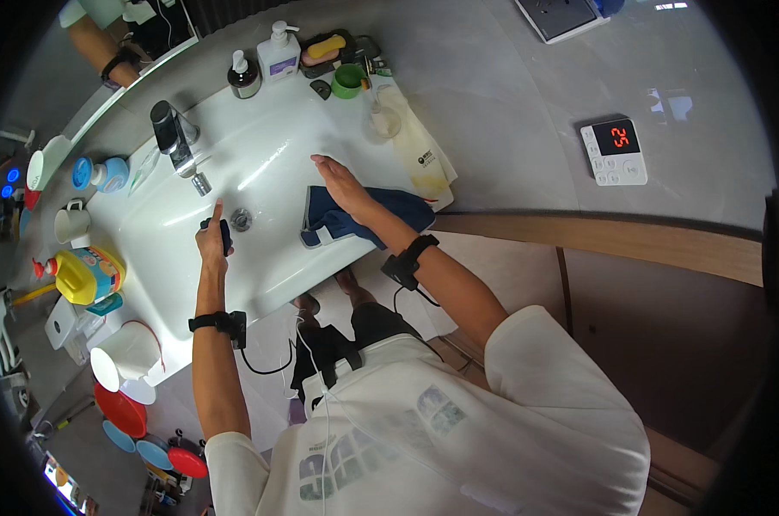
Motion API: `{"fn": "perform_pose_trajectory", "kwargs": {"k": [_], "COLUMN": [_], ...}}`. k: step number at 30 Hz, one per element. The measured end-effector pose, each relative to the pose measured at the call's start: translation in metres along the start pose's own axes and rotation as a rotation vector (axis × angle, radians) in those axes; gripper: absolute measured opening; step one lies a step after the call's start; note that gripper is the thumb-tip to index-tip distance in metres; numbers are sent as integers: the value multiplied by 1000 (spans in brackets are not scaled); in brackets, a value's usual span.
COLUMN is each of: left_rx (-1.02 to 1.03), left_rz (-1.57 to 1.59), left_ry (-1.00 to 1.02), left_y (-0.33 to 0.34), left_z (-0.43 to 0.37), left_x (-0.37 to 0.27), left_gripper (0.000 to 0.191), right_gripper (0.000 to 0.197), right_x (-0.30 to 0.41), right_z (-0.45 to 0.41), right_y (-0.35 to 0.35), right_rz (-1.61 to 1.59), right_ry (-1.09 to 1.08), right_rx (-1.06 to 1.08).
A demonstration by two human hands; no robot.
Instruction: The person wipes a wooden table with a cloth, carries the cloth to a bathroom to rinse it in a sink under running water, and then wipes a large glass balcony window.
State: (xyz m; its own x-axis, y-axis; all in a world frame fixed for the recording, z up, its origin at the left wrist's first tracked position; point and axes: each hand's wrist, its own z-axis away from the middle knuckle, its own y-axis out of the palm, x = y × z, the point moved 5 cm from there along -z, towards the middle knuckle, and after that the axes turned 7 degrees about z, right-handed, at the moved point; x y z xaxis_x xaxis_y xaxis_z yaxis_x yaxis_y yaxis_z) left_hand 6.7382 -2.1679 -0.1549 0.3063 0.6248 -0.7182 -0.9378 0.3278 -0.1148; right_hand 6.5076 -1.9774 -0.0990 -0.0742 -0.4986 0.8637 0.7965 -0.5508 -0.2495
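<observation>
My left hand (213, 244) is over the white sink basin (170, 242), left of the metal drain (241, 220). It grips a small dark object (226, 237), mostly hidden by the fingers, with the index finger pointing toward the faucet (178, 145). On the basin's right side, my right hand (341, 184) is stretched out flat and holds nothing. Beneath that wrist, a dark blue cloth (389, 206) with a pale edge drapes over the basin's front rim; whether the hand touches it I cannot tell.
Pump bottles (278, 55), a green cup (348, 81) and a soap dish with a yellow bar (326, 46) line the back rim. A yellow jug (89, 274), a white mug (72, 222) and a white bucket (128, 353) stand at left. A digital timer (614, 152) lies on the grey counter (525, 135).
</observation>
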Motion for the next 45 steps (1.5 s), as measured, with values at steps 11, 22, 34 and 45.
{"fn": "perform_pose_trajectory", "kwargs": {"k": [11, 22, 34, 45], "left_rx": [187, 42, 334, 522], "left_rz": [-76, -38, -154, -186], "left_ry": [109, 153, 1, 214], "left_y": [14, -2, -12, 46], "left_z": [15, -19, 13, 91], "left_x": [-5, 28, 17, -32], "left_gripper": [31, 29, 52, 57], "right_gripper": [44, 43, 44, 44], "right_x": [-34, -35, -40, -63], "right_z": [11, 18, 39, 185], "right_y": [-14, -35, -87, -159], "right_rz": [-27, -54, -53, -178], "right_ry": [-51, 57, -57, -44], "right_rx": [-22, 22, 15, -57]}}
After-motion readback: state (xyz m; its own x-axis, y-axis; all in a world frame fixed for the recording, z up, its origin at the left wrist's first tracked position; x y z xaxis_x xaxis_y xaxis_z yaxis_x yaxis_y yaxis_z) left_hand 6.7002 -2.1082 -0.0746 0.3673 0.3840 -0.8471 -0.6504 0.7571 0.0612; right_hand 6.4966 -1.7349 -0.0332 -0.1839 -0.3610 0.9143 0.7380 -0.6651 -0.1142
